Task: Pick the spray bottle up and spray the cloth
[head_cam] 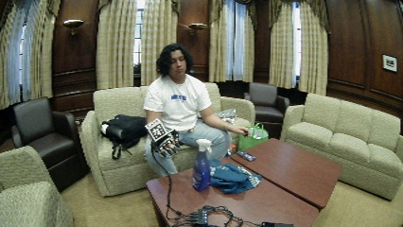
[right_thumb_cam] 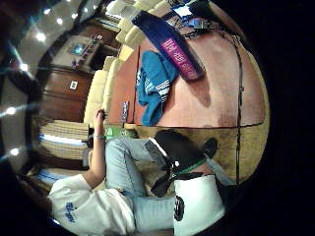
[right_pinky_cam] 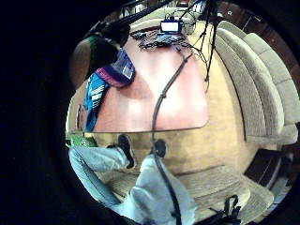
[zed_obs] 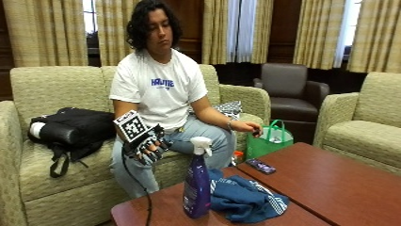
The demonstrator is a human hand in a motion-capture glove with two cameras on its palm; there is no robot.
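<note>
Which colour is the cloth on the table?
The cloth is blue with white stripes, best seen in the outside view.

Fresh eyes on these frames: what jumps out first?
The purple spray bottle stands upright near the table edge, with the crumpled blue cloth right beside it. The gloved right hand hangs above the person's knee, fingers relaxed, apart from the bottle.

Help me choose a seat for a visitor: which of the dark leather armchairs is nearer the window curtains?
The armchair behind the couch, right of the person. It stands right against the curtains, while the other armchair sits by the wood-panelled wall.
</note>
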